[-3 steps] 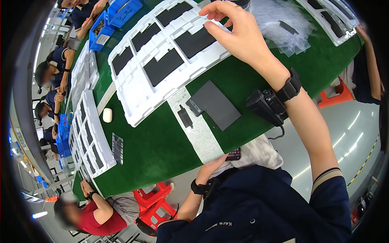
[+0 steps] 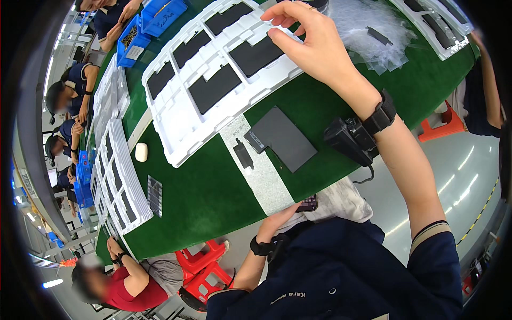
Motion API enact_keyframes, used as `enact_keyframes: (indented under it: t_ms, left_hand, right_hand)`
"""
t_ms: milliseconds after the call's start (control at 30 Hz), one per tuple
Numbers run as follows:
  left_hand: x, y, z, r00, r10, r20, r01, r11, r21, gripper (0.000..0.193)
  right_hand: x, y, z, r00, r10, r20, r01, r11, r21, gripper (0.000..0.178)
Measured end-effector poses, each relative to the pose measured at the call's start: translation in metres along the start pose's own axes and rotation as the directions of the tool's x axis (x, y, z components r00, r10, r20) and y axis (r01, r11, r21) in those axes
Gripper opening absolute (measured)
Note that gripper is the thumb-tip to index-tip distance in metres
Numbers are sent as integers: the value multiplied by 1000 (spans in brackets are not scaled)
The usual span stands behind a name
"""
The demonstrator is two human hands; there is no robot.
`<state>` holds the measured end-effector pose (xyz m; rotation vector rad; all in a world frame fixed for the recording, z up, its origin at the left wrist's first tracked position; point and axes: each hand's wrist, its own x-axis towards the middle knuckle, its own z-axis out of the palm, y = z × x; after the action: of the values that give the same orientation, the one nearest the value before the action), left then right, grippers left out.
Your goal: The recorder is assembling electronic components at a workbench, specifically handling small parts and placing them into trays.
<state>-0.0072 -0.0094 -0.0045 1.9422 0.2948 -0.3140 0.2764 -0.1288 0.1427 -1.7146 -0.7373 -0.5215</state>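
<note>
My right hand point(image 2: 309, 40) hovers over the near right edge of a white moulded tray point(image 2: 173, 125), fingers curved and thumb apart, with nothing in it. Flat black notched pieces point(image 2: 215, 88) lie in the tray's pockets. My left hand point(image 2: 278, 220) is low at the table's front edge, which hides part of it, closed on a phone point(image 2: 308, 204) with a lit keypad. Between my hands, a larger black notched piece point(image 2: 285, 140) rests on the green table. Beside it a small black tabbed part point(image 2: 244, 154) lies on a pale strip point(image 2: 266, 186).
Stacked white trays point(image 2: 120, 181) stand at the left, near a white rounded object point(image 2: 141, 152) and a small dark sheet point(image 2: 154, 196). Clear film pieces point(image 2: 368, 26) heap at the back right. Blue bins point(image 2: 133, 45) are at the far left. Co-workers sit around the table; a red stool point(image 2: 442, 124) is at right.
</note>
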Motion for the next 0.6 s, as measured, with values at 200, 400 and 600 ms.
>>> enact_keyframes:
  t_ms: [200, 400, 600]
  left_hand:
    - [-12, -21, -15, 965, -258, -49, 260, 965, 46, 36]
    - [-10, -20, -17, 971, -237, -14, 234, 945, 227, 40]
    - [-10, -25, -16, 964, -265, -31, 266, 961, 78, 38]
  right_hand:
    - [0, 7, 2, 1000, -24, -7, 24, 999, 24, 18]
    - [0, 7, 2, 1000, -31, -7, 31, 999, 12, 17]
    - [1, 1, 0, 1000, -13, 3, 13, 1000, -1, 17]
